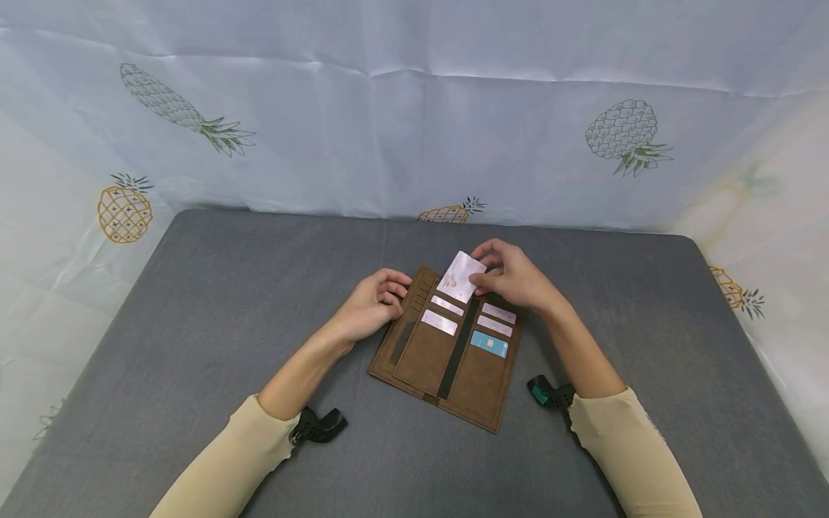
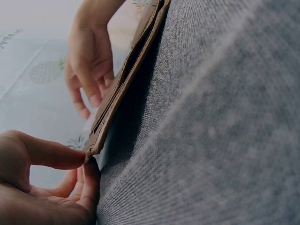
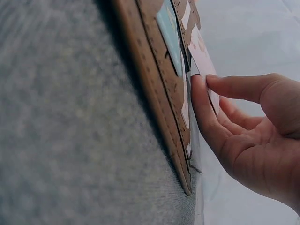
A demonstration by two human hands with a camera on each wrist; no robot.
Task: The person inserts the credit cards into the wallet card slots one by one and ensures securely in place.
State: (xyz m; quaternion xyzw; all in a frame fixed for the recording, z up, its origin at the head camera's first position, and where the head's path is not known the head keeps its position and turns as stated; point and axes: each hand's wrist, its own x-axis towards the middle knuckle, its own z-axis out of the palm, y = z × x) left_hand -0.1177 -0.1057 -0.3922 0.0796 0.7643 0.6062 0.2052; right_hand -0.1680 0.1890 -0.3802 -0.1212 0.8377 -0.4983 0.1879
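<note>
A long brown wallet lies open on the grey table, with several pale cards and one blue card in its slots. My right hand pinches a pale pink card over the wallet's far end; thumb and forefinger grip that card in the right wrist view. My left hand rests at the wallet's upper left corner, fingers curled, pinching the wallet edge. The wallet also fills the right wrist view edge-on.
A white cloth printed with pineapples hangs behind and beside the table. Black wrist-camera mounts sit at both cuffs. Bare grey table surface lies left, right and in front of the wallet.
</note>
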